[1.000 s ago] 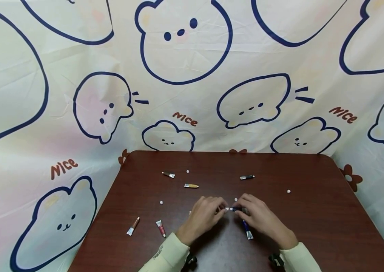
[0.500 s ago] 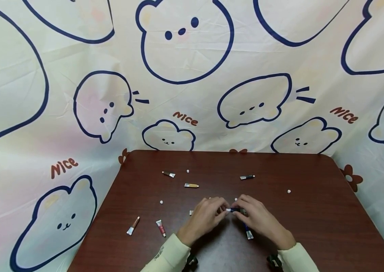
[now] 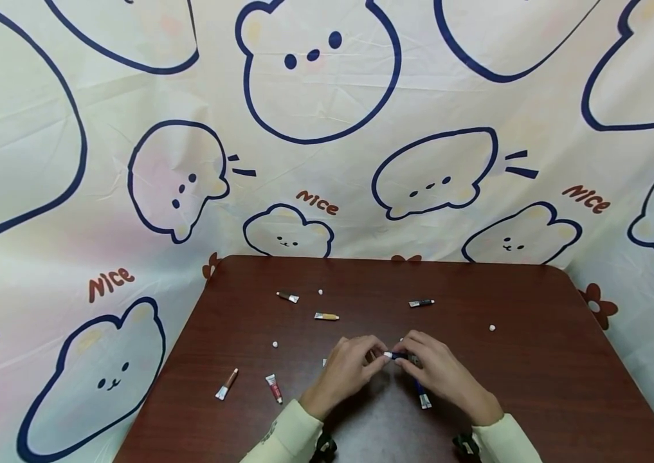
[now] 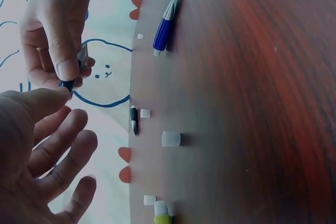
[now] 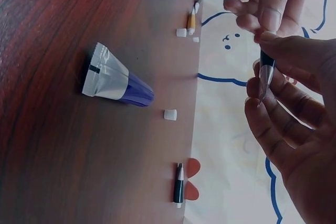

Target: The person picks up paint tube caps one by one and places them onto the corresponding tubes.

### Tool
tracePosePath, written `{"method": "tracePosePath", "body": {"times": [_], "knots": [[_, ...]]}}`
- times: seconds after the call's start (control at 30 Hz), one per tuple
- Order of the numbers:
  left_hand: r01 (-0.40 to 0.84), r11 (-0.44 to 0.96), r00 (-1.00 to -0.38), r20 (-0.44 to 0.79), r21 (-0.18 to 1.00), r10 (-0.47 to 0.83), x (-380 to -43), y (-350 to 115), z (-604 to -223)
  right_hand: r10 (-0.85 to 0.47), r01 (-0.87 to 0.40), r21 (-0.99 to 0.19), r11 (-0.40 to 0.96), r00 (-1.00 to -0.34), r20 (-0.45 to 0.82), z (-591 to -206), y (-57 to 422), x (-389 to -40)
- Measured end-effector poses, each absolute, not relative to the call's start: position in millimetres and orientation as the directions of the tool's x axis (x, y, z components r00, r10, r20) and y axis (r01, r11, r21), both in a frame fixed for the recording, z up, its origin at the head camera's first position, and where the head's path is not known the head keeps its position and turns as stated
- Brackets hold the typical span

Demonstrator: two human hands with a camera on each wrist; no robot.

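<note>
My right hand (image 3: pixel 442 373) holds a small dark blue paint tube (image 5: pixel 267 64) by its body, with the silver crimped end toward the palm. My left hand (image 3: pixel 345 373) pinches a white cap (image 3: pixel 388 354) at the tube's other end; in both wrist views the fingertips hide it. Both hands are above the table, fingertips nearly touching. Below the right hand lies a purple-blue paint tube (image 5: pixel 137 92) without a cap. A loose white cap (image 5: pixel 170 114) lies near it. Another loose cap (image 4: pixel 171 139) shows in the left wrist view.
On the brown table (image 3: pixel 535 399) lie a red tube (image 3: pixel 274 388), an orange-brown tube (image 3: pixel 227 384), a yellow tube (image 3: pixel 327 316), a dark brown tube (image 3: pixel 287 297) and a black tube (image 3: pixel 422 303). Loose white caps are scattered among them, one far right (image 3: pixel 492 328).
One second ago a small gap showed between the white cap and the dark blue tube's nozzle; now they meet. Both hands stay in nearly the same place.
</note>
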State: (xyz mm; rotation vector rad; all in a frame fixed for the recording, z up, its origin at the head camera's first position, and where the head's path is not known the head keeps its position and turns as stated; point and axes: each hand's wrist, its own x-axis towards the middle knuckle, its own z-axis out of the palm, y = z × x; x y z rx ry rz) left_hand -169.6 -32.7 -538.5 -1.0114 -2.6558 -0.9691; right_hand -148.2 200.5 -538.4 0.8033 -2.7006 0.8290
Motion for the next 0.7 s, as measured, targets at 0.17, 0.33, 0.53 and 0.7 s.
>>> {"method": "tracePosePath", "body": {"times": [0.17, 0.33, 0.53, 0.7], "knots": [[0.639, 0.558, -0.763, 0.339, 0.530, 0.551, -170.2, -32.6, -537.5, -0.434, -0.548, -0.459, 0.699, -0.835, 0.337, -537.5, 200.8, -147.5], [0.633, 0.530, -0.763, 0.337, 0.564, 0.552, -170.5, -31.5, -537.1, -0.427, -0.527, -0.472, 0.707, -0.850, 0.309, -536.6, 201.1, -146.3], [0.626, 0.482, -0.760, 0.341, 0.614, 0.553, -170.9, -30.9, -538.1, -0.427, -0.529, -0.472, 0.705, -0.848, 0.314, -536.4, 201.2, -145.7], [0.584, 0.450, -0.773, 0.293, 0.676, 0.563, -171.4, -30.8, -537.5, -0.424, -0.510, -0.481, 0.713, -0.860, 0.283, -536.4, 200.2, -146.1]]}}
